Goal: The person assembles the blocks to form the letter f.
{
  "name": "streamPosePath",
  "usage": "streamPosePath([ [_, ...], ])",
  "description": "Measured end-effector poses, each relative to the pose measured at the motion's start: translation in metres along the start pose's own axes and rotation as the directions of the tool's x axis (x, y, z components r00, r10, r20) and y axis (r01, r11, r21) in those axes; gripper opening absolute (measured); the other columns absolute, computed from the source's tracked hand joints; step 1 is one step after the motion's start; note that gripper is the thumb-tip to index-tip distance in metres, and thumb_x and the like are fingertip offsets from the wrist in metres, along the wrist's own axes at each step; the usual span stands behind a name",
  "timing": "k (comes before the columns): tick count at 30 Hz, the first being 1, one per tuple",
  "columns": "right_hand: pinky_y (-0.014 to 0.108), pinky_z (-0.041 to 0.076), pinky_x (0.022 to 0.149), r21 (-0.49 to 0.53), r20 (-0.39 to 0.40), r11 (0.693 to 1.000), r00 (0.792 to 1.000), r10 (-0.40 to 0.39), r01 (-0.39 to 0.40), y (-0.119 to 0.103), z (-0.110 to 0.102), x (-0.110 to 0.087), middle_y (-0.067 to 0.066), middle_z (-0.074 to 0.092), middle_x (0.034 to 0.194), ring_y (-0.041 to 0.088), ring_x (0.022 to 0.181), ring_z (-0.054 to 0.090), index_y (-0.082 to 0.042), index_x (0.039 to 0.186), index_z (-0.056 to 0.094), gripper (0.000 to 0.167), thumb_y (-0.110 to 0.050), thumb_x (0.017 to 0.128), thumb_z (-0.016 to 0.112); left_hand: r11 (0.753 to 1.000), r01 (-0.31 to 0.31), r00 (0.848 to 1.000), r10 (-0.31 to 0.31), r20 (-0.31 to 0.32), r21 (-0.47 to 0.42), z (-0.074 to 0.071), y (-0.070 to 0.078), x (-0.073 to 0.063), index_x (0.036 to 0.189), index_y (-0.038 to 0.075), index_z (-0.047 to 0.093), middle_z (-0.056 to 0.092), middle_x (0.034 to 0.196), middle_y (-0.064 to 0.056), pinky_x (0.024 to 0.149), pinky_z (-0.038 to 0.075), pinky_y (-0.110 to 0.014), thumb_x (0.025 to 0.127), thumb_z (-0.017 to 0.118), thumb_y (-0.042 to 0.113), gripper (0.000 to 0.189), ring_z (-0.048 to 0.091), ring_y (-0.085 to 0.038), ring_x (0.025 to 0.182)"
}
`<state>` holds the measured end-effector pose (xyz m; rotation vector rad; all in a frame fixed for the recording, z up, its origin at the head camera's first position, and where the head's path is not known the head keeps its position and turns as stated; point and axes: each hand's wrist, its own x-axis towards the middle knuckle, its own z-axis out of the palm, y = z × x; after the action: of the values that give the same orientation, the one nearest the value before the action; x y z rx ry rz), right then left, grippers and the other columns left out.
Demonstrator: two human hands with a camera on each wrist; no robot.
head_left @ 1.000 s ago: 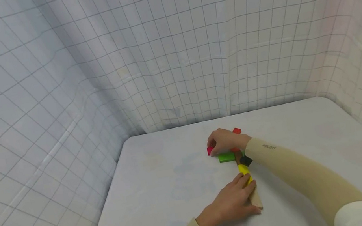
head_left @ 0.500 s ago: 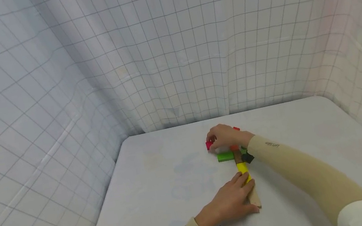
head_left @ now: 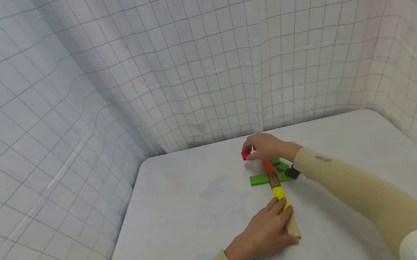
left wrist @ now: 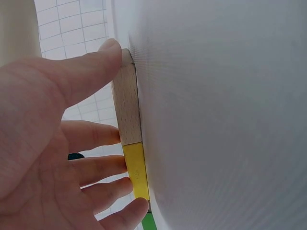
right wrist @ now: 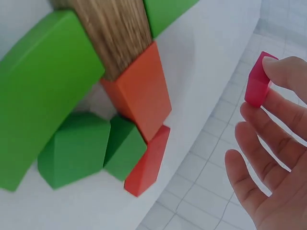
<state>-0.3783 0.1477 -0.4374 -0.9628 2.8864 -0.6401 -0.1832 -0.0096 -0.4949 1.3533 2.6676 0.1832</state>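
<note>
In the head view, my right hand (head_left: 267,145) is above the far end of a line of wooden blocks. It pinches a small pinkish-red block (right wrist: 259,82) between thumb and index finger, the other fingers loosely bent. My left hand (head_left: 264,231) rests along the near end of the line. Its thumb touches a plain wood block (left wrist: 127,105), and its outstretched fingertips lie against that block and a yellow block (left wrist: 136,170). Beyond come a dark brown block (right wrist: 115,31) and an orange block (right wrist: 144,91). A red block (right wrist: 148,165) touches the orange one's far end.
Light green bars (head_left: 259,180) extend from both sides of the brown block. Two darker green blocks (right wrist: 76,151) lie beside the orange one, to the right in the head view. All rest on a white table (head_left: 180,208), with grid-patterned white curtains (head_left: 188,59) around it.
My right hand has moved away from me and slightly right, carrying the pinkish-red block higher in the head view. The orange and darker green blocks have come into sight. My left hand stays put.
</note>
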Motion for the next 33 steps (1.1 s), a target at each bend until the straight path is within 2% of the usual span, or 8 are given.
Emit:
streamPosePath([
  [5, 0.029, 0.052, 0.076, 0.002, -0.008, 1.0, 1.0, 0.023, -0.023, 0.005, -0.009, -0.004, -0.006, 0.066, 0.105, 0.017, 0.094, 0.057, -0.019, 0.112, 0.074, 0.02, -0.028, 0.094, 0.073, 1.0, 0.013, 1.0, -0.012, 0.011, -0.015, 0.0, 0.0, 0.0, 0.156, 0.017, 0.039, 0.028, 0.163, -0.004, 0.114, 0.033, -0.032, 0.092, 0.06, 0.062, 0.081, 0.025, -0.021, 0.149],
  [14, 0.032, 0.052, 0.082, -0.05, -0.021, 0.999, 1.0, 0.016, -0.017, 0.021, -0.018, -0.008, -0.004, 0.066, 0.108, 0.018, 0.097, 0.058, -0.017, 0.114, 0.073, 0.022, -0.027, 0.095, 0.072, 1.0, 0.012, 1.0, -0.012, 0.009, -0.018, -0.001, 0.001, -0.001, 0.156, 0.016, 0.039, 0.028, 0.163, -0.005, 0.114, 0.032, -0.032, 0.092, 0.06, 0.062, 0.081, 0.025, -0.022, 0.149],
  [20, 0.033, 0.053, 0.08, -0.06, -0.05, 0.998, 0.999, 0.001, -0.004, 0.028, -0.025, -0.016, 0.0, 0.065, 0.101, 0.02, 0.09, 0.058, -0.009, 0.116, 0.073, 0.024, -0.022, 0.095, 0.072, 1.0, 0.019, 1.0, -0.019, 0.011, -0.013, -0.001, 0.002, 0.0, 0.156, 0.017, 0.039, 0.027, 0.163, -0.004, 0.114, 0.033, -0.032, 0.092, 0.06, 0.062, 0.081, 0.024, -0.021, 0.149],
  [27, 0.035, 0.055, 0.08, -0.079, -0.072, 0.994, 0.995, 0.072, -0.078, 0.042, -0.024, -0.023, 0.004, 0.065, 0.105, 0.022, 0.091, 0.058, -0.008, 0.118, 0.072, 0.026, -0.02, 0.095, 0.072, 1.0, 0.015, 1.0, -0.015, 0.003, 0.002, -0.001, 0.002, 0.0, 0.156, 0.017, 0.039, 0.028, 0.163, -0.004, 0.114, 0.033, -0.031, 0.092, 0.061, 0.062, 0.081, 0.025, -0.021, 0.149],
  [33, 0.04, 0.055, 0.083, -0.106, -0.089, 0.988, 0.991, 0.103, -0.112, 0.059, -0.021, -0.029, 0.008, 0.066, 0.109, 0.024, 0.094, 0.059, -0.006, 0.118, 0.073, 0.027, -0.017, 0.094, 0.072, 1.0, 0.012, 1.0, -0.012, 0.0, 0.002, 0.0, 0.002, 0.0, 0.156, 0.016, 0.039, 0.027, 0.163, -0.005, 0.114, 0.032, -0.031, 0.092, 0.06, 0.062, 0.081, 0.024, -0.022, 0.15],
])
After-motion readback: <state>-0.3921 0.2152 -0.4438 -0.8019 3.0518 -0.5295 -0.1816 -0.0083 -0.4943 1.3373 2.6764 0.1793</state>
